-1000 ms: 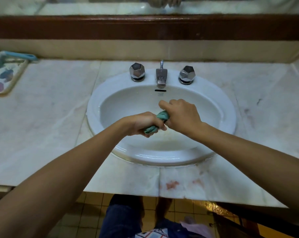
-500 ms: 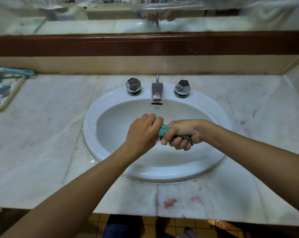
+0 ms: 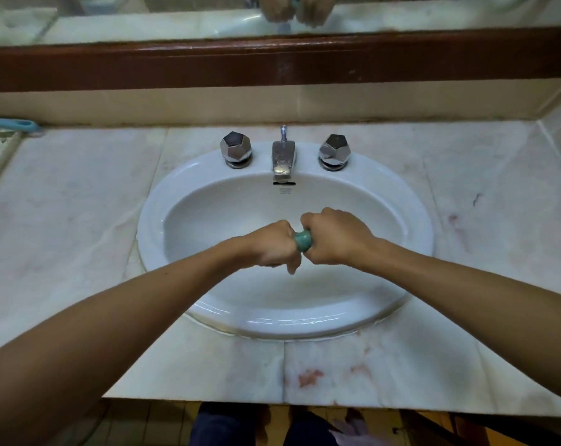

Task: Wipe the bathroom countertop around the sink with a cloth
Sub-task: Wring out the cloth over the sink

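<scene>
A green cloth [image 3: 303,241], twisted into a tight roll, is held over the bowl of the white oval sink [image 3: 416,217]. My left hand [image 3: 271,244] grips its left end and my right hand [image 3: 335,236] grips its right end, fists close together. Only a short piece of cloth shows between them. The pale marble countertop [image 3: 73,226] surrounds the sink, with reddish stains near the front edge [image 3: 309,378] and on the right side.
A chrome faucet [image 3: 283,159] stands between two faceted chrome knobs [image 3: 235,149] [image 3: 334,151] behind the bowl. A tray edge with a blue handle [image 3: 12,124] sits at the far left. A brown-framed mirror [image 3: 272,64] runs along the back.
Both hands have turned on the cloth and drawn closer together, twisting it tighter; less cloth shows between the fists. The hands stay over the middle of the bowl.
</scene>
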The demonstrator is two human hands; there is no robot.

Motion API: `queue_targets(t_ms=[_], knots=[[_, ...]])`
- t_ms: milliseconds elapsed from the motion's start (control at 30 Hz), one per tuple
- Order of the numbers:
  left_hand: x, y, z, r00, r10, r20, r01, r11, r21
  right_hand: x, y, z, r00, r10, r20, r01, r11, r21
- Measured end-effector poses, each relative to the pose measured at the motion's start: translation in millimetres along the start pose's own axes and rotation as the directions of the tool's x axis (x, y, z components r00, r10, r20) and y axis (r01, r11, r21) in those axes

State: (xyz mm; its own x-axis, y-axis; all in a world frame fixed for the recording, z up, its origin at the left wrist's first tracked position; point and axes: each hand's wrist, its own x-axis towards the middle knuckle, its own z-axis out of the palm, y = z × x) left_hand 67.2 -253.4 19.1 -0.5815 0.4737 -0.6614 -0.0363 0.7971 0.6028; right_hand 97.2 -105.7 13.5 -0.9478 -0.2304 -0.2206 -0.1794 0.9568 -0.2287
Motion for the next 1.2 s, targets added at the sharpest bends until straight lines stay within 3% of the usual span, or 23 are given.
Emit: queue_targets(t_ms=[133,200,300,500,700,800,967,1100,1200], knots=[[-2.3,-2.3,17.3,0.994,-0.079,0.069,0.101,0.910,-0.402,4.0,7.6,10.1,0.963,-0.177,-0.201,0.143,0.974,-0.175],[-4.0,-0.2,25.9,0.987,-0.101,0.123,0.151,0.836,-0.527,6.2,14.5,18.8,0.915,-0.278,-0.293,0.215,0.950,-0.227],[-6.5,3.6,35.0,0.956,-0.101,0.275,0.262,0.713,-0.650,7.6,22.0,22.8,0.890,-0.332,-0.312,0.278,0.938,-0.205],[-10.9,4.8,33.0,0.891,0.026,0.452,0.390,0.464,-0.795,11.8,22.7,16.1,0.797,-0.446,-0.408,0.387,0.895,-0.223],[-19.2,-4.8,31.5,0.791,0.220,0.571,0.499,0.308,-0.810,10.3,12.7,15.8,0.724,-0.495,-0.479,0.432,0.868,-0.245],[-23.4,-10.8,34.0,0.763,0.281,0.582,0.516,0.278,-0.810,7.7,7.9,18.3,0.703,-0.505,-0.502,0.429,0.863,-0.267],[-29.8,-12.6,33.3,0.773,0.248,0.584,0.500,0.331,-0.801,-0.9,3.7,15.0,0.722,-0.500,-0.478,0.400,0.866,-0.300],[-30.4,-9.4,31.7,0.895,0.021,0.445,0.317,0.672,-0.669,-15.2,1.2,7.5,0.864,-0.359,-0.354,0.270,0.922,-0.276],[-30.4,-13.4,31.9,0.981,0.025,0.195,0.051,0.924,-0.378,-33.9,-10.2,0.9,0.970,-0.162,-0.180,0.112,0.959,-0.260]])
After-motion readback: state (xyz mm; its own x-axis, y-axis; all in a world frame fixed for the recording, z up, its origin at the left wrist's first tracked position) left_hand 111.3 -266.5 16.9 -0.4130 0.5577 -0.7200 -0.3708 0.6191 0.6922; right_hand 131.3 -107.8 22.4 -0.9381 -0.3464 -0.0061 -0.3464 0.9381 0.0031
